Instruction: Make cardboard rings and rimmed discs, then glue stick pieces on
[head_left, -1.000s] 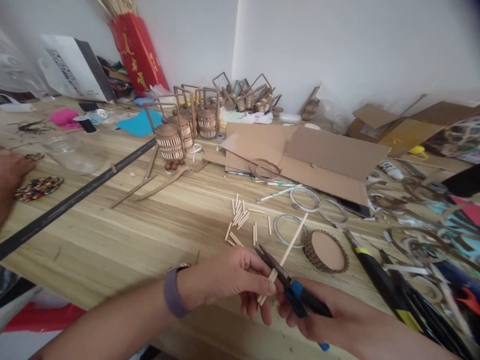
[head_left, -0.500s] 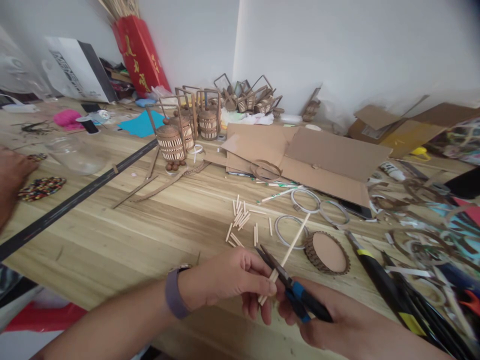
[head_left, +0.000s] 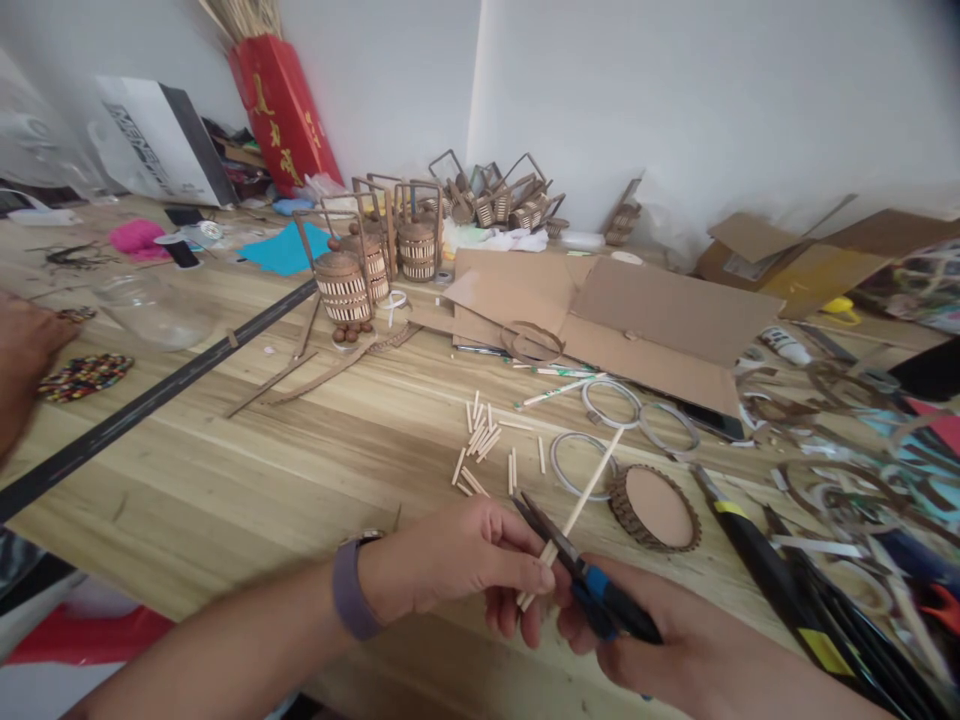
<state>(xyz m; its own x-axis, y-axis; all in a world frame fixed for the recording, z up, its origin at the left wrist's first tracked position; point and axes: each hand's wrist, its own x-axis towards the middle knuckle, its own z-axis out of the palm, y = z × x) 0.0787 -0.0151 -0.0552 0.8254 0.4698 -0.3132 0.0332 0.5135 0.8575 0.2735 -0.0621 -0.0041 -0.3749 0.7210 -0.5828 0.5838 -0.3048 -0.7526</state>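
Note:
My left hand (head_left: 457, 560) pinches the lower end of a thin wooden stick (head_left: 589, 488) that slants up and to the right. Black scissors with blue handles (head_left: 581, 572) sit in my right hand (head_left: 660, 640), their blades closing across the stick just above my left fingers. Both hands hover over the front edge of the wooden table (head_left: 262, 470). Several short cut stick pieces (head_left: 484, 445) lie scattered just beyond my hands. A round corrugated cardboard base (head_left: 654, 507) lies to the right of the stick.
Thin rings (head_left: 609, 400) lie past the stick. Small cardboard baskets with handles (head_left: 346, 280) stand at the back, beside flattened cardboard (head_left: 600, 310). A long black strip (head_left: 150, 400) crosses the left side. Tools (head_left: 780, 590) and scraps crowd the right. Another person's hand (head_left: 22, 360) rests at far left.
Almost nothing has changed; my hands, the stick and the scissors hold the same pose, and the view has drifted slightly.

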